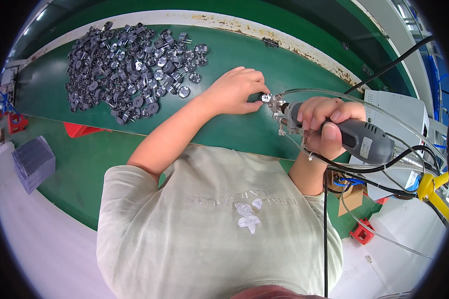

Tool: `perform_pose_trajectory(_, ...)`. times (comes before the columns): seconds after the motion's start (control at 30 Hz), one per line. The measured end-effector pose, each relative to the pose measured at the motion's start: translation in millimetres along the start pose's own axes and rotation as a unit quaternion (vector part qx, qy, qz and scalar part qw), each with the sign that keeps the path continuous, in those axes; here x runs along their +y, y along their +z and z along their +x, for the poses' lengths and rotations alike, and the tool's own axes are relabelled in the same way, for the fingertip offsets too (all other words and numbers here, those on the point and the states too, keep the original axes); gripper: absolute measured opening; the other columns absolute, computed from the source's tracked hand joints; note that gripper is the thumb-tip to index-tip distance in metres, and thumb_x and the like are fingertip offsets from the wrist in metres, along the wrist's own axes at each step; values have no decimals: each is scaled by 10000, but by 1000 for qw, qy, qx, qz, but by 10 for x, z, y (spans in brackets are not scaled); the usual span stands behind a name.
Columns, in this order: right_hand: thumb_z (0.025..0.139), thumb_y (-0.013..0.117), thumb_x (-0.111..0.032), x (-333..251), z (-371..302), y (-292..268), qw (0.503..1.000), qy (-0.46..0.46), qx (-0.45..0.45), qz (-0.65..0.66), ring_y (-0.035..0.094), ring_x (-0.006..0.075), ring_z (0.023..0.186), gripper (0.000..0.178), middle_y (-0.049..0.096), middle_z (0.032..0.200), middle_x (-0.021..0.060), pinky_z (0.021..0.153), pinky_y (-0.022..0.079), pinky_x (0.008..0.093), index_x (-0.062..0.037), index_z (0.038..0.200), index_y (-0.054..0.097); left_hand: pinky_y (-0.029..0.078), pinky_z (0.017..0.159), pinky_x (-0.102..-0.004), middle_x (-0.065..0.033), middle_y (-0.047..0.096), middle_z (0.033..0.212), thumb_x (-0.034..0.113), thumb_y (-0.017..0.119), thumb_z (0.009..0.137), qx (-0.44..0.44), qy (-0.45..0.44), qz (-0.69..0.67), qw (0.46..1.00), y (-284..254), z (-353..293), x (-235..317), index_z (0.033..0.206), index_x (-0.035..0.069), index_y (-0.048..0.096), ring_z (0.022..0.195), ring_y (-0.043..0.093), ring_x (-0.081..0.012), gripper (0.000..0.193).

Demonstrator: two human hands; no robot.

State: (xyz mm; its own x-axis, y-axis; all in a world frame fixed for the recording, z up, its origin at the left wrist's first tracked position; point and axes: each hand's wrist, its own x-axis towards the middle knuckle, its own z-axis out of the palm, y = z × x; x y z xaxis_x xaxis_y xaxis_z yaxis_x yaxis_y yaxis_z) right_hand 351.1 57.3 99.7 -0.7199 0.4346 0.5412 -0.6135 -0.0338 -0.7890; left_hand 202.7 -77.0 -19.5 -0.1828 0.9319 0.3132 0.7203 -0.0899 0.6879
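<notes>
small metal part (265, 97) | left grip (236, 91) pinches it | right grip (324, 127) wrapped around grey power tool (356, 139)

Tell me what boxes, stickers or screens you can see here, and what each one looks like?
Label: small pale rectangle on the grey power tool in the right hand.
Cardboard box: brown, open, low at right under the bench.
Grey machine case: boxy, pale grey, at right.
No screens show.

the small metal part (265, 98) at mid-frame was mostly hidden by the left hand's fingertips (258, 94), its shape too small to tell. the right hand (324, 127) covered the tool's grey body (366, 142) in part. the black cable (326, 239) ran off the lower edge.
</notes>
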Motion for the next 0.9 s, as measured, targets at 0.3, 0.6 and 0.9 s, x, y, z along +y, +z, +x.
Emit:
perform_pose_trajectory(0.3,852,766,-62,-25,3,-7,1000,6,-7,-8,524,177,553,341,546,665,68,568,511,362,-58,1009,463,464,868,-375,-40,621,944,212,767,786,-4,-5,0,1000,-11,4,14,1029,104,738,958,617,-237,267)
perform_pose_trajectory(0.6,909,731,-203,-45,24,22,998,23,-10,-53,531,208,520,310,529,634,86,515,480,380,-71,987,461,461,862,-374,-36,623,946,212,763,793,-6,-8,0,1000,5,-7,-1,1032,113,737,961,619,-235,260)
perform_pose_trajectory(0.9,860,741,-63,27,-13,234,992,38,-27,-117,543,181,567,272,563,665,79,564,485,348,-41,930,479,466,848,-378,-31,623,920,198,768,776,2,-6,-1,1000,39,-36,17,987,108,745,944,618,-234,230)
